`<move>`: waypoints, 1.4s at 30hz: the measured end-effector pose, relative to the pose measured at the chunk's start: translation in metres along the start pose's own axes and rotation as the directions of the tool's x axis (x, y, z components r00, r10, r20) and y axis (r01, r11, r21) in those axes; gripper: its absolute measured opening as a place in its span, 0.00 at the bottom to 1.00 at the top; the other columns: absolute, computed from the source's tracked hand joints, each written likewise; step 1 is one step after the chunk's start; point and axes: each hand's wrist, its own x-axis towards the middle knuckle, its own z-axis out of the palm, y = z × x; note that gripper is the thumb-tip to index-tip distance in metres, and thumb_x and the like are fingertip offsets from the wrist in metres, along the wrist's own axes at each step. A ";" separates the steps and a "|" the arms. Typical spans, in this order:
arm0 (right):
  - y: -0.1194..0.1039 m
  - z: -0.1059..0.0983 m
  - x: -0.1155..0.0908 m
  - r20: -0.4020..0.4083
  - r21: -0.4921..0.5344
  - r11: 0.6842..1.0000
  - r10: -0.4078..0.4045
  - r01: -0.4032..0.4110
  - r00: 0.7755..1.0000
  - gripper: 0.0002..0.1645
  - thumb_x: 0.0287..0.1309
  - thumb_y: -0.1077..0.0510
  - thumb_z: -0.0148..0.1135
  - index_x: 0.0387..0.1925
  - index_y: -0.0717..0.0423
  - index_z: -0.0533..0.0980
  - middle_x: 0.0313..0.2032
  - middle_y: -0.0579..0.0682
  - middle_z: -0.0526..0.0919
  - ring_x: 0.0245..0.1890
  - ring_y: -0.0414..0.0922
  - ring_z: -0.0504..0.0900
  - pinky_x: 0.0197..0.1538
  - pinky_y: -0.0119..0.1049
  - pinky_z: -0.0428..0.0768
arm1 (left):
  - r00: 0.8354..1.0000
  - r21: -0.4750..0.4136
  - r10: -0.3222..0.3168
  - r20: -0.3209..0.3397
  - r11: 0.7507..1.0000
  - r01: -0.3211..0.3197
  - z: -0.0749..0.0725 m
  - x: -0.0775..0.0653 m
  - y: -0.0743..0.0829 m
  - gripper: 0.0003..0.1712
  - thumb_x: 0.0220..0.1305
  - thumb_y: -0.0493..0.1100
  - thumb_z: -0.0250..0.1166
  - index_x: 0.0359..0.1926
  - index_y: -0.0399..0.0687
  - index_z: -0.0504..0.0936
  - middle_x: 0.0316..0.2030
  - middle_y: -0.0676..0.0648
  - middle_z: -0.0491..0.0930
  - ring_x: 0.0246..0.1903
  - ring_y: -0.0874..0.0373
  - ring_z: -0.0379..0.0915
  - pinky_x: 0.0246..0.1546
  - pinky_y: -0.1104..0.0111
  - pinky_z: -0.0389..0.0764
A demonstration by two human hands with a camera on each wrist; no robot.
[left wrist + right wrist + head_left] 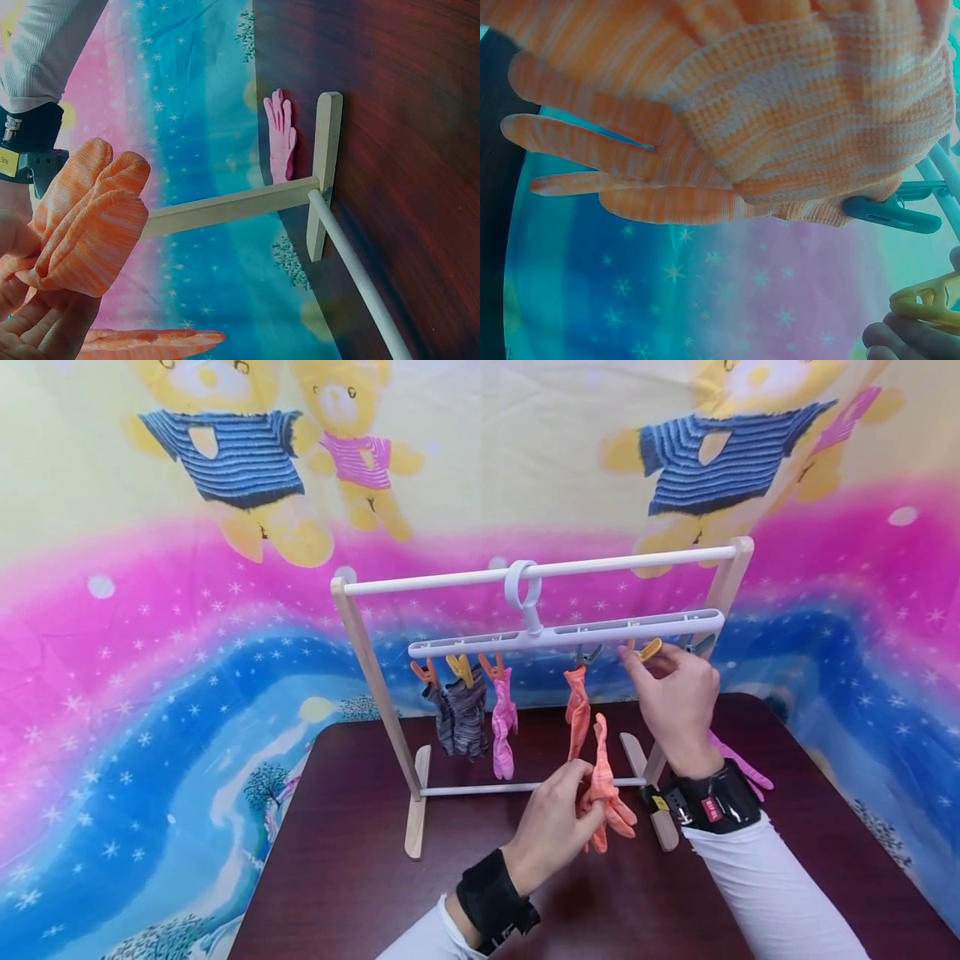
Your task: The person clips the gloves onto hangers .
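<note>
In the head view my left hand [551, 827] holds an orange glove [602, 783] by pinching it between thumb and fingers, below the hanger's right half. My right hand [681, 710] is raised to the white hanger [585, 633], its thumb and fingers pinching a yellow clothespin [649, 650] there. Just left of that, another orange glove [576, 702] hangs from a grey-blue clothespin [590, 655]. The right wrist view shows the held glove's ribbed cuff [802, 97] close up, with the yellow clothespin [930, 301] at the fingertips.
A wooden rack [375, 685] carries the hanger by its ring. Dark grey gloves [467, 718] and a pink glove [503, 727] hang on the left half. Another pink glove [281, 139] lies beyond the rack's right foot. One more grey-blue clothespin [701, 645] is at the right end.
</note>
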 end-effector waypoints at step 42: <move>-0.012 -0.008 0.002 0.175 -0.197 0.975 -0.067 0.101 0.982 0.20 0.66 0.49 0.62 0.29 0.60 0.87 0.19 0.60 0.85 0.21 0.59 0.79 0.20 0.36 0.60 | 0.988 0.348 0.137 -0.075 0.932 -0.103 0.019 0.032 -0.008 0.21 0.63 0.43 0.72 0.53 0.50 0.74 0.43 0.51 0.79 0.39 0.63 0.85 0.48 0.76 0.82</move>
